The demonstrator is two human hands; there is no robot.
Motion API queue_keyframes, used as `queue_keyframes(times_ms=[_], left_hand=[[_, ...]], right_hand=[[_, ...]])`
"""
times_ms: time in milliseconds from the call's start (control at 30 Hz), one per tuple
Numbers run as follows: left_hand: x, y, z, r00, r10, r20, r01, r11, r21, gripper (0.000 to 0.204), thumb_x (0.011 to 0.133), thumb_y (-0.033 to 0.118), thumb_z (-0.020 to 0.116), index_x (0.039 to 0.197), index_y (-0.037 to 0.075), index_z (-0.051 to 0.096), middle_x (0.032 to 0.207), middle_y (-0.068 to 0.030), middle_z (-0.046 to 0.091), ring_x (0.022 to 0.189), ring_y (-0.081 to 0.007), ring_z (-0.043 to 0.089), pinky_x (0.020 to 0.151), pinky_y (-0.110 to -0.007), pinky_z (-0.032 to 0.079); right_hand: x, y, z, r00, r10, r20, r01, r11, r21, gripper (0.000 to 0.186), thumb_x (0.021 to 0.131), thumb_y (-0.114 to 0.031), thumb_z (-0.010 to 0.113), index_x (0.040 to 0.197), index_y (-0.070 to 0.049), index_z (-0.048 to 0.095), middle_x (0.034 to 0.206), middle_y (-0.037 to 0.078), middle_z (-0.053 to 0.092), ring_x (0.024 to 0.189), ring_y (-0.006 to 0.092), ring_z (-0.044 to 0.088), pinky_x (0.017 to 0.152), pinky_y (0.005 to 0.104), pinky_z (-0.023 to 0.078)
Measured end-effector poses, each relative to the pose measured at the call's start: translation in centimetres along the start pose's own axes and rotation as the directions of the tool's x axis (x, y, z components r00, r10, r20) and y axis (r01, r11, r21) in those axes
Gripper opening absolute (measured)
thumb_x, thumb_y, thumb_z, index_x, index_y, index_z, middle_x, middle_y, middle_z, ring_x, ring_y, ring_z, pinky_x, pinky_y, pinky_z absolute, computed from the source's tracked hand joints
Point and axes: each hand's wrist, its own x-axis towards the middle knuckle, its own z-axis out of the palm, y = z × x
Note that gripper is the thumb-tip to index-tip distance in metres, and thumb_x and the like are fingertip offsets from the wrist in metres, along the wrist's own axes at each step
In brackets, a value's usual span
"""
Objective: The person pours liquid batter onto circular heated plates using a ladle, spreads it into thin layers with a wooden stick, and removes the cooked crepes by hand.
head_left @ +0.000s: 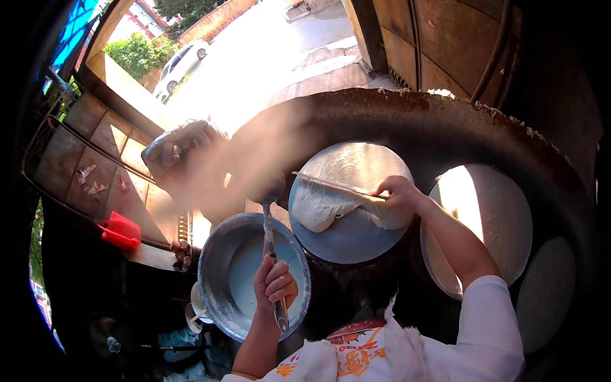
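My left hand [275,281] is closed round the long handle of a ladle [268,232]. The ladle's dark bowl hangs past the far rim of a grey metal basin [209,267], which holds pale, milky batter [245,270]. My right hand [401,194] grips one end of a thin, flat stick [340,186]. The stick lies across a round griddle [347,247]. Below it, a pale, soft sheet of batter [321,213] is bunched and folded over; the griddle's near part shows bare grey metal.
A second round griddle [493,223] on the right carries a pale layer, partly sunlit. Behind rises the curved, crusted rim [439,100] of the dark stove. A red plastic scoop [121,232] sits at the left, near a brown tiled surface [95,165]. Steam blurs the area behind the ladle.
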Motion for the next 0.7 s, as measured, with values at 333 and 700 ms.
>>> queue_keyframes(times_ms=[333, 700], left_hand=[[2.9, -1.9, -0.2, 0.996, 0.026, 0.082, -0.005, 0.97, -0.245, 0.038, 0.096, 0.023, 0.039, 0.06, 0.012, 0.034, 0.049, 0.0043, 0.031, 0.034, -0.0044, 0.038, 0.034, -0.02, 0.038], [2.1, -3.0, -0.1, 0.974, -0.089, 0.208, 0.134, 0.968, -0.214, 0.037, 0.096, 0.022, 0.039, 0.061, 0.009, 0.037, 0.05, 0.0033, 0.032, 0.032, -0.0041, 0.035, 0.031, -0.02, 0.038]], right_hand=[[-2.7, -2.0, 1.3, 0.991, -0.028, 0.129, 0.028, 1.0, -0.001, 0.034, 0.057, 0.0, 0.061, 0.089, -0.007, 0.07, 0.089, 0.009, 0.065, 0.081, 0.0213, 0.061, 0.071, 0.0301, 0.048], [-9.8, -5.9, 4.2, 0.994, -0.053, -0.099, 0.022, 0.956, -0.293, 0.027, 0.061, 0.002, 0.061, 0.086, -0.007, 0.067, 0.094, 0.004, 0.063, 0.088, 0.0251, 0.056, 0.079, 0.0328, 0.048]])
